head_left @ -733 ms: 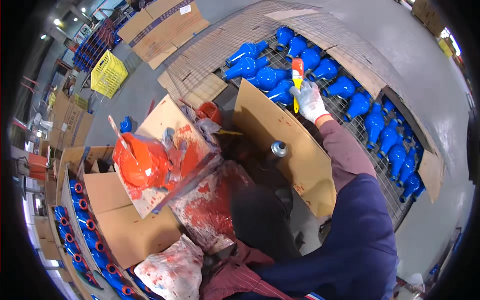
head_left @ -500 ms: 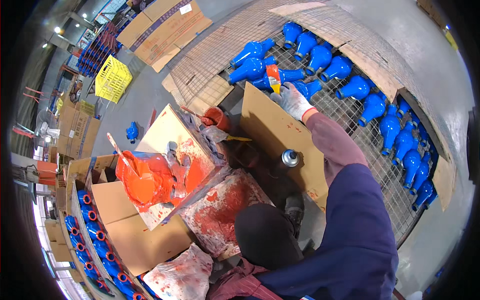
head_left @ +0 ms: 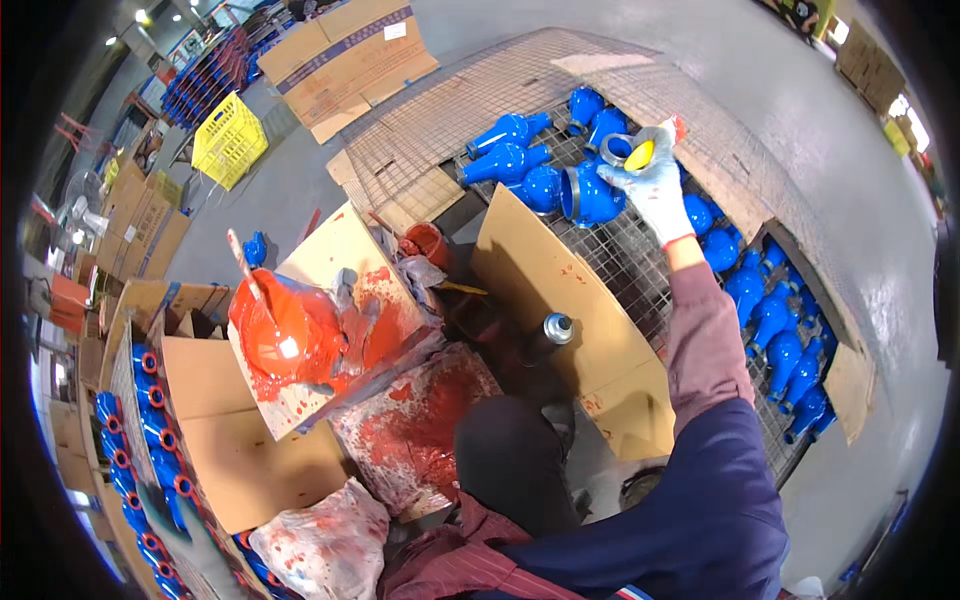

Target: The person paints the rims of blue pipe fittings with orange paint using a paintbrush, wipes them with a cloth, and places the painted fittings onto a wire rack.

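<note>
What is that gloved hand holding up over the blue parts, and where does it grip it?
The right hand grips a small pale can with a yellow end, fingers wrapped round its side. What it contains cannot be told. The left hand is out of view.

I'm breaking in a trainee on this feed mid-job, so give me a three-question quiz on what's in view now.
1. True or false: the right hand wears a white glove.
2. The blue cast parts lie on: A) wire mesh, B) a wooden bench, C) a yellow crate.
3. What stands upright on the cardboard sheet near the person's knee?

Key:
1. True; it holds a small can with a yellow top.
2. A, the wire mesh rack.
3. A spray can with a silvery top.
</note>
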Available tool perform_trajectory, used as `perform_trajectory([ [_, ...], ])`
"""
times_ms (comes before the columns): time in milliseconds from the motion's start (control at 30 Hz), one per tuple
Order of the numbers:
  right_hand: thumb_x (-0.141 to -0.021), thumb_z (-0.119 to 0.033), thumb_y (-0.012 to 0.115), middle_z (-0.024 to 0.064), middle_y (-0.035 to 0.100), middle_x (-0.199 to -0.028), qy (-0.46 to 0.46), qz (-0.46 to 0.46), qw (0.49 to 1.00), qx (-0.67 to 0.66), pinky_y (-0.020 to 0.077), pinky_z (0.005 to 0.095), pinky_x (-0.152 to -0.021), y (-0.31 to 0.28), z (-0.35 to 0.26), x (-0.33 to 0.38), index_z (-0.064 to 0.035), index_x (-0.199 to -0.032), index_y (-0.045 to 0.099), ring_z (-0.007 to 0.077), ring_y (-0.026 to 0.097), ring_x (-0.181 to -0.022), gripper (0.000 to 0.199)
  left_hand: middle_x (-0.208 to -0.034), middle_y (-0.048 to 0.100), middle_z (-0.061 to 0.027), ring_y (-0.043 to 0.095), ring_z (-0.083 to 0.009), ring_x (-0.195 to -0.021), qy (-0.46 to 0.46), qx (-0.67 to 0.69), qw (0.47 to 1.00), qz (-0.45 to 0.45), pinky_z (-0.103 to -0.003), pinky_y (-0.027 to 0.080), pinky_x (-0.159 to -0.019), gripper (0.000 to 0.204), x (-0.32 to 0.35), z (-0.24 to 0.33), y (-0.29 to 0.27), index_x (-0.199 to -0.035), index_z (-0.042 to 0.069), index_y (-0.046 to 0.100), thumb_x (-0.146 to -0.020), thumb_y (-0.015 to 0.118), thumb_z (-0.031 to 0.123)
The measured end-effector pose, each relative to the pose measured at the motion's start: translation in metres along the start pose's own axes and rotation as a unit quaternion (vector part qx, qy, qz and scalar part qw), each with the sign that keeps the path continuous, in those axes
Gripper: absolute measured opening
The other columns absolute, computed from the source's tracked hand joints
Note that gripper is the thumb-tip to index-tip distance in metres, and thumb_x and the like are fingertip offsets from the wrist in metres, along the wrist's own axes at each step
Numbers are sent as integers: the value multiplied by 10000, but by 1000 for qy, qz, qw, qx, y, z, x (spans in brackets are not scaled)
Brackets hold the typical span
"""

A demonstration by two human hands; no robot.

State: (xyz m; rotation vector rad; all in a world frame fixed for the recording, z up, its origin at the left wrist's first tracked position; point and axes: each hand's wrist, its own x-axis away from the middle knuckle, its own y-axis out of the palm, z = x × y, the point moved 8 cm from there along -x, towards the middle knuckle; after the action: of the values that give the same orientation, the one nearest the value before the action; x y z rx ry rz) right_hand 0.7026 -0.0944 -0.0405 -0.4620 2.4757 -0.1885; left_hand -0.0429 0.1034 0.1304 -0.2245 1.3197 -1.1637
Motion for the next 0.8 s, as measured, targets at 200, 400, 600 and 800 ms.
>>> perform_trajectory([
  [200,-614,-23,886,-8,483,-999,55,-150,956,-246,461,231,-860,16,-244,46,-84,-1098,506,95,486,-942,618,-1389,484,-148,466,-255,-1286,79,277,952,-99,-385,334,-1102,674,8,115,84,-1515,8,274,-895,540,14],
  [400,-701,23,799,139,522,-1331,101,-295,766,-561,507,397,-988,79,-362,142,-73,-1154,521,266,589,-1164,540,-1361,520,-227,579,-303,-1152,-130,737,488,-450,-452,476,-979,824,58,217,159,-1469,12,336,-944,414,642],
  [600,-974,-256,587,91,641,-1104,213,-391,826,-347,535,333,-919,186,-355,213,-48,-1028,554,216,662,-1036,218,-1408,410,-351,545,-521,-1159,-279,852,-106,-429,-629,518,-904,762,137,186,94,-1463,24,338,-948,477,569],
  [800,-949,-621,452,163,671,-1075,147,-429,816,-359,542,429,-917,197,-335,243,-34,-1330,487,275,683,-976,700,-1389,453,-303,532,-503,-1192,-384,897,65,-209,-578,568,-867,695,141,92,90,-1449,21,348,-970,496,503],
])
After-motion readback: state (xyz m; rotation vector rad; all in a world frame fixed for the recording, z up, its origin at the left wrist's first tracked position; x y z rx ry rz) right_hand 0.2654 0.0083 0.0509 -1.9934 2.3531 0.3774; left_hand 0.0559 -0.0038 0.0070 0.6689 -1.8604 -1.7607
